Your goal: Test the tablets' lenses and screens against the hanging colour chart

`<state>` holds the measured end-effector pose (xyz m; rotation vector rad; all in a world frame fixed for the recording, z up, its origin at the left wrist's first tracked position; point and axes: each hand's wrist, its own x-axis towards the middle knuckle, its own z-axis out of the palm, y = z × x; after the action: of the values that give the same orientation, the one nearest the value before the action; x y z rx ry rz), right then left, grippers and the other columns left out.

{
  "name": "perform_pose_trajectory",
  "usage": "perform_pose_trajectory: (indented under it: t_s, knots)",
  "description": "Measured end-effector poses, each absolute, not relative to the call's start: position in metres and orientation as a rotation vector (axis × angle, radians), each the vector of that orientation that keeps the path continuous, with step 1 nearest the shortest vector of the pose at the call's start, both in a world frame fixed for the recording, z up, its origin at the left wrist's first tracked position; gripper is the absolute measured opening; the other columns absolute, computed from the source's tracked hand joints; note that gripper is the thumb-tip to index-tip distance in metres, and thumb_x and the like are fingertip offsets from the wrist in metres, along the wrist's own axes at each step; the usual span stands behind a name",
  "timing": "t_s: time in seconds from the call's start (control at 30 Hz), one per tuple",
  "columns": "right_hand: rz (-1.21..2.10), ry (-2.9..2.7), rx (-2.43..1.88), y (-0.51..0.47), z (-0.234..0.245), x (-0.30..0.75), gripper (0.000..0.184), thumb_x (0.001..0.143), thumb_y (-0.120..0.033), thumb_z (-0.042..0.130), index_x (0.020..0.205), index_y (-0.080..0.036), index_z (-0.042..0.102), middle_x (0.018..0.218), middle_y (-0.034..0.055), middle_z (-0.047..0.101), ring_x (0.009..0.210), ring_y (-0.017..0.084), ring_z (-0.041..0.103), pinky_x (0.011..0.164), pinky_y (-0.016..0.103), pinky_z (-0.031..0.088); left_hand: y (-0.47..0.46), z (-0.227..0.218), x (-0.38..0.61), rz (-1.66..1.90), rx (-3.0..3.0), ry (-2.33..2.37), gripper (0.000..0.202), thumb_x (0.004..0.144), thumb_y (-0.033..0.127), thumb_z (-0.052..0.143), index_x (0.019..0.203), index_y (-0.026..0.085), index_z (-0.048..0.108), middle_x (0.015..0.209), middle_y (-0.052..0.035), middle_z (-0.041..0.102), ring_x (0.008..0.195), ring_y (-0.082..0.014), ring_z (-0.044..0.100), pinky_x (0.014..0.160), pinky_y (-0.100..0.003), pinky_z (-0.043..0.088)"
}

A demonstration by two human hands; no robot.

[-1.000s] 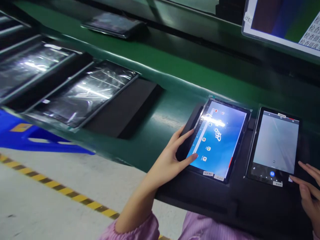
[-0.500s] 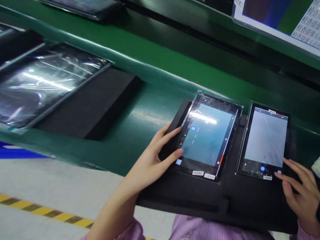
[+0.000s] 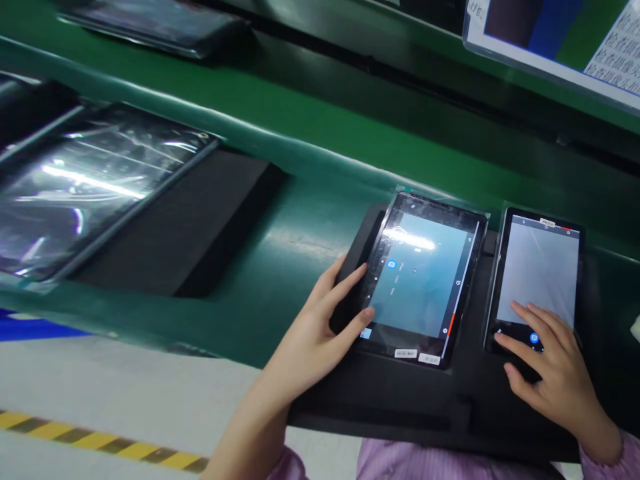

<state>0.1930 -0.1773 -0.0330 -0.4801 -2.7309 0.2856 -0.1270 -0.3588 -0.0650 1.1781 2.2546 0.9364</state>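
Two lit tablets lie side by side on a black foam tray [image 3: 400, 400] at the near edge of a green conveyor. My left hand [image 3: 320, 327] rests on the left edge of the left tablet [image 3: 425, 280], thumb and a finger touching its screen border. That tablet shows a bluish camera screen. My right hand [image 3: 545, 360] lies spread over the bottom of the right tablet [image 3: 540, 273], fingertips on the screen by a round blue button. Its screen is pale grey. Both hands have fingers apart and hold nothing.
The green conveyor belt [image 3: 310, 133] runs left to right. On its left, a black tray [image 3: 200, 213] carries dark tablets in shiny film [image 3: 90, 187]. Another dark tablet [image 3: 165, 20] lies farther back. A monitor [image 3: 560, 40] hangs top right. Grey floor with a yellow-black stripe [image 3: 100, 440] lies below.
My right hand moved left from the right tablet's edge onto the bottom of its screen. The left tablet switched from a home screen to a camera view. My left hand stayed put.
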Motion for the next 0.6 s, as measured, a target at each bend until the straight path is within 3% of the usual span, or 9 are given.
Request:
perform_pose_trajectory:
  t_s: [0.27,0.43,0.6]
  knots:
    - [0.240,-2.647,-0.437,-0.174,-0.037,0.198,0.026,0.098,-0.018,0.058,0.120,-0.023,0.070,0.144,0.0116,0.057,0.132,0.031,0.054,0.108,0.050,0.044,-0.366,-0.066,-0.134,0.940,1.277,2.154,0.062,0.099,0.052,0.056,0.156,0.032,0.044,0.171,-0.0062,0.028,0.156,-0.0366,0.028,0.125,-0.058,0.031]
    - [0.206,-2.759,-0.404,-0.173,-0.042,0.203,0.026,0.099,-0.017,0.057,0.121,-0.024,0.070,0.153,0.0104,0.051,0.137,0.035,0.049,0.115,0.054,0.035,-0.361,-0.063,-0.125,0.956,1.154,2.217,0.054,0.101,0.050,0.054,0.148,0.025,0.055,0.169,-0.0096,0.031,0.156,-0.0349,0.031,0.126,-0.055,0.031]
    - [0.173,-2.681,-0.323,-0.169,-0.047,0.211,0.031,0.097,-0.018,0.058,0.126,-0.025,0.068,0.161,0.0069,0.042,0.134,0.031,0.052,0.115,0.046,0.034,-0.350,-0.053,-0.124,0.952,1.255,2.403,0.046,0.106,0.047,0.045,0.142,0.024,0.061,0.164,-0.0132,0.039,0.149,-0.0332,0.042,0.123,-0.058,0.036]
